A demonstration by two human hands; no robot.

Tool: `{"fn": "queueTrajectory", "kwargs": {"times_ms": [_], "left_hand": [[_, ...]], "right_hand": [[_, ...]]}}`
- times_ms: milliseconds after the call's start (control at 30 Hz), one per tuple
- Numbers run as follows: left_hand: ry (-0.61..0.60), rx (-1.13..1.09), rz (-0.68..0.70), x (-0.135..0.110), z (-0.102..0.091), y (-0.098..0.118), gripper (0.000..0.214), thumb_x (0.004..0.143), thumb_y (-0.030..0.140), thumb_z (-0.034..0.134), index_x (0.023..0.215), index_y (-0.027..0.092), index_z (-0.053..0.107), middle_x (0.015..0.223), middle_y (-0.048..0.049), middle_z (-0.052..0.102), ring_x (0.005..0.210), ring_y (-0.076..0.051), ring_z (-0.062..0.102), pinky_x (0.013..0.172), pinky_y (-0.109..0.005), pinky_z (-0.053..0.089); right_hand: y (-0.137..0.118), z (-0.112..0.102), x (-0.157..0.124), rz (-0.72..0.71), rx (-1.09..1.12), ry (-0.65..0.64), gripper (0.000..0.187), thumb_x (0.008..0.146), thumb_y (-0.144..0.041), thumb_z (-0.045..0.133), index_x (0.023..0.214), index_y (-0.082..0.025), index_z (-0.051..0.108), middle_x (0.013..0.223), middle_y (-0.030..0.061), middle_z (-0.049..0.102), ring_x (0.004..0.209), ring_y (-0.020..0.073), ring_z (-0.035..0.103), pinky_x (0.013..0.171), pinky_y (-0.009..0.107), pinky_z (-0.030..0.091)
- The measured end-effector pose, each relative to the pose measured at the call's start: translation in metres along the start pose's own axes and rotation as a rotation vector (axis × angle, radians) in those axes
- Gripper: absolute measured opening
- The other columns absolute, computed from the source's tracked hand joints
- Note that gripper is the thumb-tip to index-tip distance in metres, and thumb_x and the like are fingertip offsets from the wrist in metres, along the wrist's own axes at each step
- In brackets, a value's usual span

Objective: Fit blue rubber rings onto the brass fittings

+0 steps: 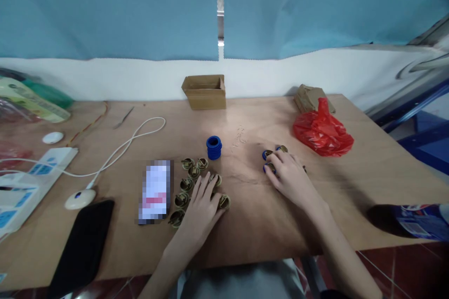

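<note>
My left hand [200, 210] lies over a cluster of round brass-coloured metal parts, its fingers stretched out and apart. Its fingertips touch or hover over one round metal part [217, 180], and its thumb is beside another; firm contact cannot be made out. On the right, my right hand [293, 177] bends its fingers and thumb around a blue-ringed round metal part [269, 168] on the table. Two more blue-ringed parts sit just beyond its fingers, partly covered. Between the hands, farther back, stands a short stack of blue rings [213, 148].
A lit phone [155, 191] lies left of the parts, with a black phone [84, 243], white cable and power strip [42, 187] beyond. An open cardboard box [206, 98] stands at the back. To the right are a red plastic bag [323, 133] and a bottle [410, 221].
</note>
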State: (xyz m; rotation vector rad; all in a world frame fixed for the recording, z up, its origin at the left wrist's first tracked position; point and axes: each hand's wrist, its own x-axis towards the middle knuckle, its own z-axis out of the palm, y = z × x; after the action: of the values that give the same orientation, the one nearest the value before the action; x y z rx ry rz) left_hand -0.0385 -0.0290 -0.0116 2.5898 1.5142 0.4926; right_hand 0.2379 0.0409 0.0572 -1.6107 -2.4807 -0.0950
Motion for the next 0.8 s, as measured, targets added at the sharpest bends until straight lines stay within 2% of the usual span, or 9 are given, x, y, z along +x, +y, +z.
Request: {"fn": "queueTrajectory", "kwargs": {"times_ms": [167, 233, 300, 367, 433, 533, 633, 800], "left_hand": [[0.077, 0.042, 0.03, 0.009, 0.004, 0.007, 0.027, 0.08, 0.029, 0.079, 0.101, 0.014, 0.07, 0.14, -0.0213, 0.059, 0.138, -0.045, 0.048, 0.112, -0.07, 0.038], [0.141, 0.067, 0.055, 0.013, 0.004, 0.012, 0.018, 0.083, 0.025, 0.075, 0.096, 0.014, 0.069, 0.14, -0.0207, 0.06, 0.136, -0.045, 0.049, 0.112, -0.069, 0.039], [0.218, 0.067, 0.081, 0.016, 0.003, 0.015, 0.01, 0.087, 0.021, 0.068, 0.094, 0.014, 0.067, 0.14, -0.0199, 0.06, 0.137, -0.043, 0.049, 0.111, -0.067, 0.041], [0.267, 0.005, 0.092, 0.02, 0.0, 0.015, 0.011, 0.09, 0.018, 0.062, 0.1, 0.015, 0.065, 0.136, -0.0185, 0.064, 0.133, -0.039, 0.054, 0.107, -0.06, 0.049], [0.266, -0.117, 0.063, 0.024, -0.004, 0.014, 0.017, 0.092, 0.016, 0.059, 0.109, 0.016, 0.06, 0.128, -0.0163, 0.068, 0.123, -0.033, 0.063, 0.1, -0.05, 0.056], [0.254, -0.319, -0.035, 0.034, -0.007, 0.012, 0.023, 0.093, 0.013, 0.058, 0.115, 0.019, 0.055, 0.12, -0.0118, 0.07, 0.11, -0.025, 0.07, 0.094, -0.04, 0.059], [0.273, -0.441, -0.072, 0.043, -0.005, 0.011, 0.026, 0.092, 0.012, 0.06, 0.115, 0.022, 0.055, 0.117, -0.009, 0.069, 0.11, -0.022, 0.069, 0.096, -0.037, 0.058], [0.31, -0.474, -0.06, 0.043, 0.008, 0.011, 0.027, 0.092, 0.012, 0.06, 0.117, 0.021, 0.056, 0.117, -0.0093, 0.069, 0.113, -0.023, 0.068, 0.098, -0.037, 0.056]], "right_hand": [[-0.014, -0.002, 0.033, -0.088, 0.036, -0.231, 0.015, 0.098, -0.022, 0.048, 0.095, -0.016, 0.061, 0.107, 0.0148, 0.066, 0.101, 0.0279, 0.063, 0.09, 0.038, 0.041], [-0.014, 0.004, 0.051, -0.096, 0.053, -0.295, 0.01, 0.095, -0.021, 0.053, 0.098, -0.015, 0.061, 0.109, 0.0155, 0.068, 0.101, 0.0278, 0.065, 0.086, 0.036, 0.042], [-0.011, 0.012, 0.07, -0.074, 0.071, -0.331, 0.014, 0.094, -0.021, 0.056, 0.106, -0.015, 0.061, 0.107, 0.0161, 0.07, 0.096, 0.0279, 0.067, 0.078, 0.033, 0.044], [-0.009, 0.021, 0.087, -0.023, 0.089, -0.351, 0.026, 0.093, -0.023, 0.058, 0.117, -0.012, 0.057, 0.102, 0.0177, 0.072, 0.09, 0.0291, 0.07, 0.073, 0.033, 0.044], [-0.01, 0.029, 0.101, 0.026, 0.122, -0.361, 0.033, 0.094, -0.027, 0.059, 0.122, -0.012, 0.054, 0.099, 0.0174, 0.074, 0.088, 0.0291, 0.07, 0.072, 0.032, 0.045], [-0.019, 0.04, 0.113, 0.091, 0.192, -0.359, 0.033, 0.097, -0.035, 0.058, 0.122, -0.013, 0.054, 0.1, 0.0143, 0.076, 0.09, 0.0258, 0.071, 0.071, 0.029, 0.046], [-0.03, 0.053, 0.115, 0.154, 0.241, -0.347, 0.033, 0.097, -0.036, 0.06, 0.12, -0.012, 0.054, 0.103, 0.014, 0.075, 0.092, 0.0244, 0.071, 0.072, 0.028, 0.047], [-0.04, 0.069, 0.113, 0.229, 0.268, -0.31, 0.031, 0.099, -0.033, 0.058, 0.12, -0.01, 0.054, 0.105, 0.0171, 0.074, 0.098, 0.0267, 0.07, 0.077, 0.03, 0.047]]}}
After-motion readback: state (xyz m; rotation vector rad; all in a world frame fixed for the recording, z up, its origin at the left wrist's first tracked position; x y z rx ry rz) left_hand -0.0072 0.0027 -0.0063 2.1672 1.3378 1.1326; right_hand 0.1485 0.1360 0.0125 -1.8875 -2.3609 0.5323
